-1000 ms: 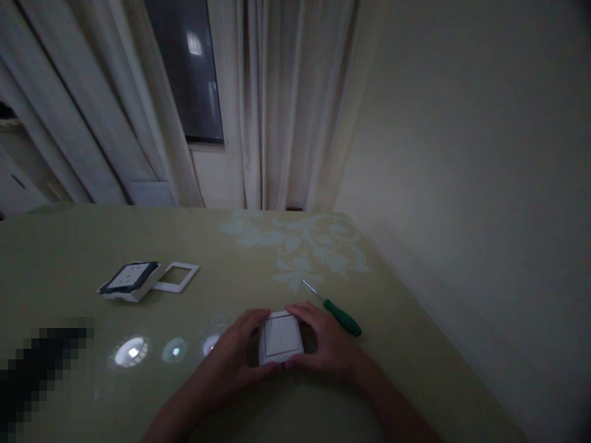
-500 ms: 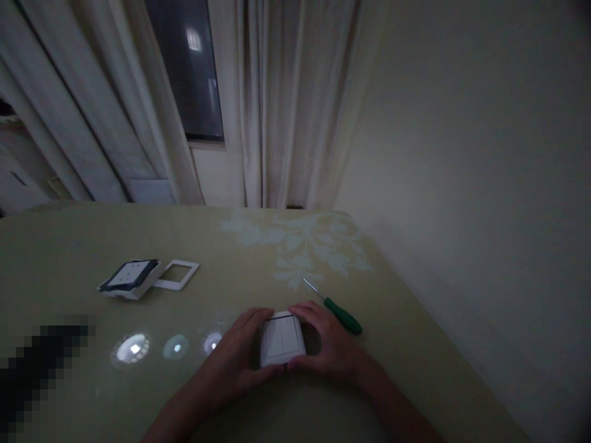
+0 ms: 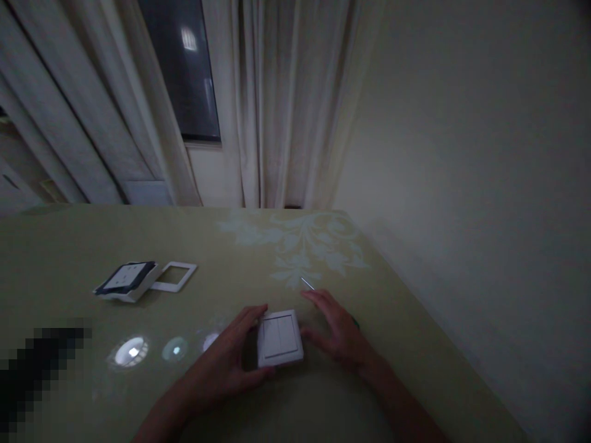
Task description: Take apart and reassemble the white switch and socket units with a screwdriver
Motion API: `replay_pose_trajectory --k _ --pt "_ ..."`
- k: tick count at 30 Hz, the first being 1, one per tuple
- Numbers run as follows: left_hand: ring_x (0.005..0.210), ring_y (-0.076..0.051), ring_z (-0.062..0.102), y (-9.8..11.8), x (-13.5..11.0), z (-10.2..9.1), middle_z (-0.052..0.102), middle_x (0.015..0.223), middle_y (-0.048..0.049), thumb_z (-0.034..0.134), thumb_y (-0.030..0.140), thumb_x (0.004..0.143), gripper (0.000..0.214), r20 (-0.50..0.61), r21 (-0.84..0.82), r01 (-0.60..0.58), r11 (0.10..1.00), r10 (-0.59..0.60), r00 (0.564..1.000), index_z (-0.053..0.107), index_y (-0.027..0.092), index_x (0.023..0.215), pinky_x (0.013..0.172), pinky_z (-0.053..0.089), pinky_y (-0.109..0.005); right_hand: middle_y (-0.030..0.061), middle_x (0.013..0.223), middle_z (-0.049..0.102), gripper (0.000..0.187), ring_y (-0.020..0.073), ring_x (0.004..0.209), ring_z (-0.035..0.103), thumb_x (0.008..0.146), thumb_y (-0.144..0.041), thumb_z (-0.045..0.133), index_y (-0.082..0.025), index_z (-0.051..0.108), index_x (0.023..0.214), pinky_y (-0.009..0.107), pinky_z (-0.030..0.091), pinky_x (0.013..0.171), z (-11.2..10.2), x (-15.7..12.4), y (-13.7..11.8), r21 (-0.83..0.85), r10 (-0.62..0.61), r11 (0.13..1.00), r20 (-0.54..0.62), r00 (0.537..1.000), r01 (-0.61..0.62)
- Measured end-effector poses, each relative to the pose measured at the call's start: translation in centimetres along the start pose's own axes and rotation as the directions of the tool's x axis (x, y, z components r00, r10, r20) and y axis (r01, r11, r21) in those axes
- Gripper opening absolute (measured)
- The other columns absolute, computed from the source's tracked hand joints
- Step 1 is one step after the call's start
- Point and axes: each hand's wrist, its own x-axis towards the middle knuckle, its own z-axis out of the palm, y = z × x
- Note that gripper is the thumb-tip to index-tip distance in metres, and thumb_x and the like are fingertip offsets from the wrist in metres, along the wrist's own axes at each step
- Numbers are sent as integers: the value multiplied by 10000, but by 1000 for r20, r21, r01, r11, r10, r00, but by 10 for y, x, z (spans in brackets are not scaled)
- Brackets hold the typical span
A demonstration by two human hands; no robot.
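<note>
A white double-rocker light switch (image 3: 279, 337) rests near the front of the table with its face up. My left hand (image 3: 235, 347) grips its left side, the forefinger at the far corner and the thumb at the near edge. To the right of the switch, my right hand (image 3: 335, 329) is open, with thumb and fingers apart and nothing between them. Beneath and behind that hand lies a screwdriver (image 3: 307, 283); its metal shaft shows, while most of its green handle is hidden.
At the left of the table (image 3: 221, 264) sits a white socket unit (image 3: 127, 280) with a dark surround. A white square frame (image 3: 174, 277) leans against or lies beside it. Curtains (image 3: 295, 111) hang behind, and a wall (image 3: 462, 184) borders the right side.
My right hand has let go of the switch and shifted right, over the screwdriver's handle. My left hand stays on the switch, whose front face now shows more fully.
</note>
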Motion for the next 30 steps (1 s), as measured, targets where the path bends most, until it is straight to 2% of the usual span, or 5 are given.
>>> replay_pose_trajectory --k 3,9,17,23,30 --pt "1507 -422 547 -4 0 0 522 1663 -170 881 312 793 936 -22 -8 -9 1000 9 1000 437 318 1618 1238 459 -637 147 1352 670 370 325 1287 624 975 -391 689 -220 678 1303 508 481 1143 -13 0 18 -101 129 983 -207 970 -153" --pt "1368 -360 679 9 8 1 659 1493 -139 885 282 798 767 22 -117 5 993 -2 1000 535 300 1480 1141 576 -559 104 1068 715 151 321 1051 649 854 -218 711 -231 699 1004 503 505 1001 -14 -1 37 -59 207 972 -231 951 -226" --pt "1395 -363 652 36 8 -7 642 1545 -119 860 315 827 779 -82 -64 -98 993 92 992 529 330 1531 1149 564 -564 128 1180 705 367 314 1139 647 969 -525 673 -225 712 1177 486 529 1027 -7 3 8 301 203 946 -278 939 -115" --pt "1110 -310 740 75 11 0 713 1362 -105 862 305 818 837 -145 92 -131 987 143 979 456 313 1550 964 629 -488 15 800 699 597 142 600 609 931 -697 717 -186 723 1238 244 492 525 6 -7 -28 656 134 750 -33 990 -80" --pt "874 -312 742 102 2 22 710 1069 -55 912 624 755 866 -474 338 -10 941 179 862 466 292 1419 770 646 -464 -55 725 607 625 36 413 434 841 -532 905 -237 745 1369 168 344 389 0 -21 -51 932 166 362 -33 986 -29"
